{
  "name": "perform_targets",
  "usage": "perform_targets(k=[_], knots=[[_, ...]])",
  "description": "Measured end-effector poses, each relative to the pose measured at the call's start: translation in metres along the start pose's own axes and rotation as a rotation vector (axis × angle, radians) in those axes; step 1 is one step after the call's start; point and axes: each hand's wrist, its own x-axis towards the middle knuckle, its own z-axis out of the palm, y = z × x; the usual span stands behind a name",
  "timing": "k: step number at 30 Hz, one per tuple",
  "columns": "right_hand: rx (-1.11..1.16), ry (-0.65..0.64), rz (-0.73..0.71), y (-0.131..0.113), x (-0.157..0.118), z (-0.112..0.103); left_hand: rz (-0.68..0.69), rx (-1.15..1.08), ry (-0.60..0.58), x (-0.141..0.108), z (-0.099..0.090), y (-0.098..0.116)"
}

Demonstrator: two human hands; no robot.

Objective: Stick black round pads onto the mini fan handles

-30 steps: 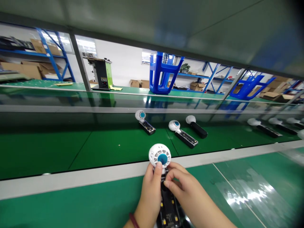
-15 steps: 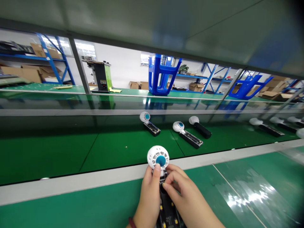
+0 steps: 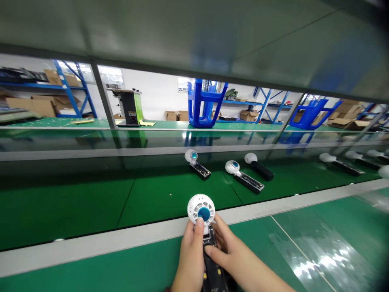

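Observation:
A device with a round white vented head, a blue disc and a black handle is held upright near the bottom centre. My left hand grips it from the left, its thumb on the lower edge of the blue disc. My right hand wraps the handle's upper right side, thumb on the black front and fingers behind. Below the thumbs, small yellow parts show on the handle's face. The lower end of the handle runs out of view.
On the green belt lie similar devices, several more to the right. A pale rail edges the belt. Behind stand blue stools, a green-and-black machine and shelves with boxes. A grey panel hangs overhead.
My right fingers have moved from a pinch over the handle's front to behind it, with the thumb pressed on the front. The devices on the belt appear slightly farther right and lower.

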Motion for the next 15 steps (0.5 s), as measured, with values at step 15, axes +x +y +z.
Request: perform_targets(k=[15], knots=[[-0.896, 0.905, 0.226, -0.003, 0.063, -0.212, -0.035, 0.214, 0.09, 0.022, 0.022, 0.028]])
